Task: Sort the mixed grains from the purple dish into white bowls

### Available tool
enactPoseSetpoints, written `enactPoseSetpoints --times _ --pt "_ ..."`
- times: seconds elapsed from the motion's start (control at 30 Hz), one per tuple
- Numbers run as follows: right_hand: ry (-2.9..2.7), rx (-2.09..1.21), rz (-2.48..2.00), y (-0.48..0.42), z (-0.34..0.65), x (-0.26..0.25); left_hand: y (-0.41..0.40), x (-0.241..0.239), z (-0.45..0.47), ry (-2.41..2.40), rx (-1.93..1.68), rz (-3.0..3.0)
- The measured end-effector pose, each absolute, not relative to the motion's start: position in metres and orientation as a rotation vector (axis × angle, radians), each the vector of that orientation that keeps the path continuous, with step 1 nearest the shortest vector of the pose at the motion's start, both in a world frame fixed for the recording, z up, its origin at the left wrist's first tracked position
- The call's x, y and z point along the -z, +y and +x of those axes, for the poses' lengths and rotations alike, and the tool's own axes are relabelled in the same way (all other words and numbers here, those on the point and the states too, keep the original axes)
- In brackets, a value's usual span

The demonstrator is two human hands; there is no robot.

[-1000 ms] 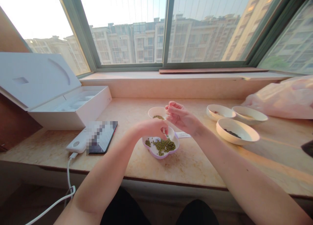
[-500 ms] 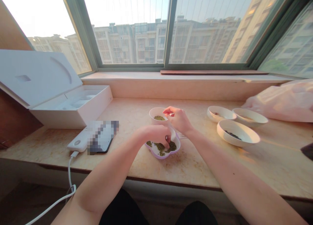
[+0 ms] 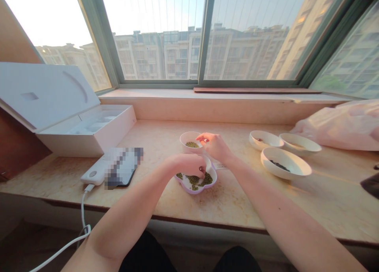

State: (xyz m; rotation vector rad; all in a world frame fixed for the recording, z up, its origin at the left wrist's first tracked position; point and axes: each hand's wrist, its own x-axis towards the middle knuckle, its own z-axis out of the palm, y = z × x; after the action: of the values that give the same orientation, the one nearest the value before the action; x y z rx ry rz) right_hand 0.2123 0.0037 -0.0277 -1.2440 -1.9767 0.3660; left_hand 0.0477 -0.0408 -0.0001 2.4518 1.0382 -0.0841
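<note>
My left hand (image 3: 191,166) reaches over a purple-rimmed, scallop-edged dish (image 3: 194,191) with a white inside. Its fingers are curled and pinched together, tips down among the small green mung beans (image 3: 207,179); what lies between the tips is mostly hidden. Just behind the dish stands a round white bowl (image 3: 184,138) with more mung beans (image 3: 192,144) at its bottom. My right hand (image 3: 215,145) is closed at that bowl's right rim, thumb and fingers on the edge.
Three white bowls stand at the right: one with dark pieces (image 3: 280,165), two behind with small contents (image 3: 260,139) (image 3: 299,145). A plastic bag (image 3: 349,126) lies beyond. At left are an open white box (image 3: 112,126), a phone (image 3: 126,171) and a cabled power bank (image 3: 94,172).
The view has shifted slightly. My left fingers have closed a little and stay low over the beans; my right hand keeps its place at the bowl's rim.
</note>
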Motion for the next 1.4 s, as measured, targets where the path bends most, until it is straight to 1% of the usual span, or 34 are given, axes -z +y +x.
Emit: enactPoseSetpoints --times 0.17,0.43,0.67,0.87,0.93,1.03,1.23,1.3,1.4 --pt "-2.08 -0.328 -1.255 -0.001 0.213 0.027 -0.039 -0.005 0.046 1.026 0.255 2.414" --pt "-2.067 -0.35 -1.242 -0.006 0.213 0.024 -0.037 0.002 0.045 1.002 0.239 2.4" --pt "-2.064 -0.308 -1.197 -0.006 0.211 0.022 -0.039 0.002 0.046 0.995 0.039 2.428" --pt "-2.066 -0.282 -1.153 -0.008 0.208 0.024 -0.037 0.014 0.051 0.93 -0.178 2.448" --pt "-2.063 -0.293 -1.134 -0.008 0.208 0.024 -0.037 0.017 0.053 0.918 -0.165 2.457" --pt "-2.052 -0.283 -1.116 -0.009 0.208 0.023 -0.038 0.016 0.054 0.926 -0.018 2.518" --pt "-2.041 -0.281 -1.123 -0.01 0.208 0.023 -0.041 0.009 0.054 0.916 0.044 2.546" --pt "-2.036 -0.272 -1.133 -0.01 0.207 0.022 -0.038 0.005 0.051 0.88 0.036 2.54" --pt "-2.013 -0.252 -1.174 -0.011 0.208 0.021 -0.031 -0.004 0.043 0.819 -0.077 2.447"
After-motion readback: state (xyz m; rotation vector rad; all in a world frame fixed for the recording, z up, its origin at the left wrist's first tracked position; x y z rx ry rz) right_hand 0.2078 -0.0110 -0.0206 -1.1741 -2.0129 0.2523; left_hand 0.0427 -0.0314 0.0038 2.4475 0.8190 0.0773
